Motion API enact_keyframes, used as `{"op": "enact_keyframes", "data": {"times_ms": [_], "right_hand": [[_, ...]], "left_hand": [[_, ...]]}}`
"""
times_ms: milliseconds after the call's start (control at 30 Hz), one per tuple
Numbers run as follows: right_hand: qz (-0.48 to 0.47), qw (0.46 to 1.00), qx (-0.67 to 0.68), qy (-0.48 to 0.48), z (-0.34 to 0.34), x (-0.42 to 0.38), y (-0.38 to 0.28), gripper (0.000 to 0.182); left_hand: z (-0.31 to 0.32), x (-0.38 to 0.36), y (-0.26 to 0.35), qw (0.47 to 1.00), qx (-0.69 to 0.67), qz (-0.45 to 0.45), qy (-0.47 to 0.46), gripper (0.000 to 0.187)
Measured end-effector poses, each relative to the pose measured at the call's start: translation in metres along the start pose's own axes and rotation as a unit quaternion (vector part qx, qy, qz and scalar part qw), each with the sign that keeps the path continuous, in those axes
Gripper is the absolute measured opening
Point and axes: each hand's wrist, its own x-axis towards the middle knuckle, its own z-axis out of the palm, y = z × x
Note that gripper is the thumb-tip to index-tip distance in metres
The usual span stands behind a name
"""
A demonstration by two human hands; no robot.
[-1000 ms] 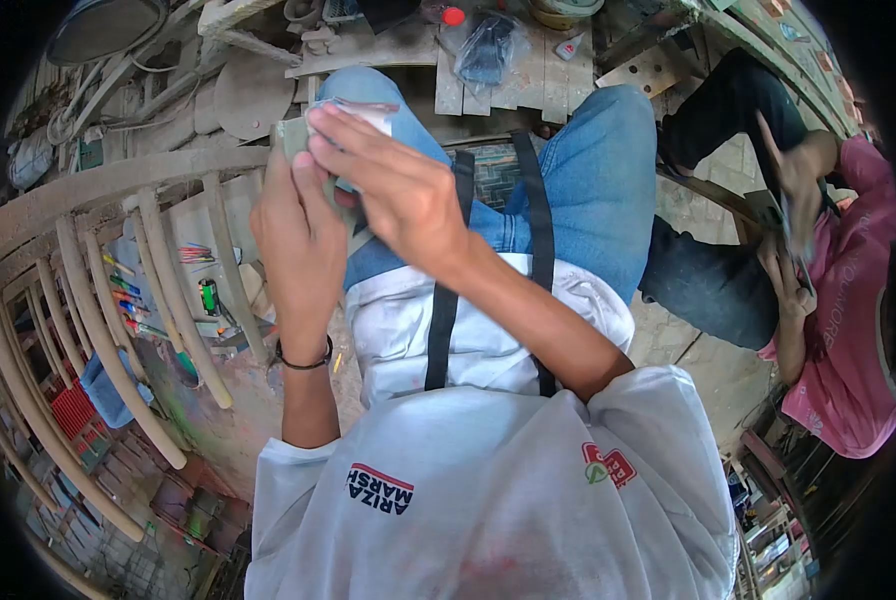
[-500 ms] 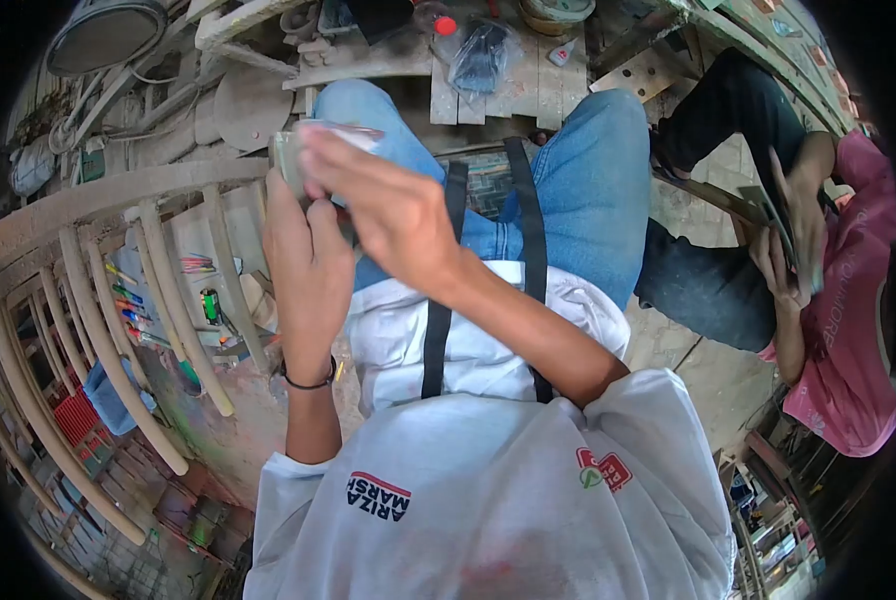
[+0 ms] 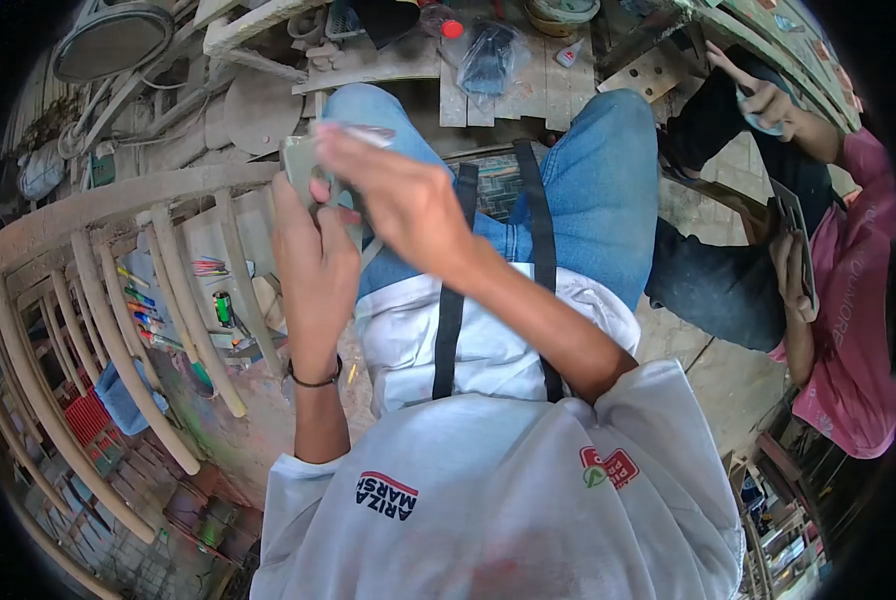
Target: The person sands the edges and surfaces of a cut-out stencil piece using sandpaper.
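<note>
My left hand [image 3: 315,260], with a dark band at its wrist, is closed round a flat greyish-green piece [image 3: 300,158] near my knee. My right hand [image 3: 403,200] reaches across from the right and lies over the same piece. Its fingers are pressed together on a pale, thin sheet or cloth [image 3: 368,133], blurred by motion. The fingertips cover part of the greyish-green piece, so its full shape is hidden.
A slatted wooden frame [image 3: 128,195] stands at left, with pens [image 3: 138,300] beyond it. Ahead are a low plank table [image 3: 543,90], a plastic bag [image 3: 488,62] and a red-capped bottle [image 3: 452,28]. At right a co-worker in pink [image 3: 848,320] holds a flat panel [image 3: 796,235].
My right hand has shifted slightly over the piece, uncovering more of it. The co-worker's one hand has moved away from the panel, up and forward, holding a pale cloth.
</note>
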Motion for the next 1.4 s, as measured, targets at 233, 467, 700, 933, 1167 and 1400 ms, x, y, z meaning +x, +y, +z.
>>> {"op": "enact_keyframes", "data": {"times_ms": [233,467,700,933,1167,1400], "right_hand": [[0.007,1.000,-0.028,-0.005,-0.004,0.004,0.010,0.045],[0.055,0.997,-0.043,-0.024,-0.005,-0.008,0.054,0.044],[0.022,0.997,-0.069,-0.038,-0.011,-0.008,0.050,0.048],[0.137,0.988,-0.067,0.010,-0.053,0.001,0.060,0.034],[0.110,0.986,0.044,-0.115,-0.063,0.003,0.047,0.031],[0.112,0.968,0.007,-0.224,-0.058,-0.017,0.052,0.036]], "left_hand": [[0.001,0.003,-0.005,0.997,-0.033,-0.068,-0.007,0.012],[0.000,0.000,0.003,0.999,0.018,-0.029,-0.006,0.010],[0.000,-0.003,-0.002,0.999,0.008,-0.033,0.004,0.022],[-0.026,-0.004,0.013,0.999,0.036,-0.013,0.022,0.021],[-0.049,0.014,-0.031,0.957,0.222,0.176,-0.061,0.022],[-0.034,0.013,-0.044,0.946,0.218,0.234,-0.053,0.020]]}}
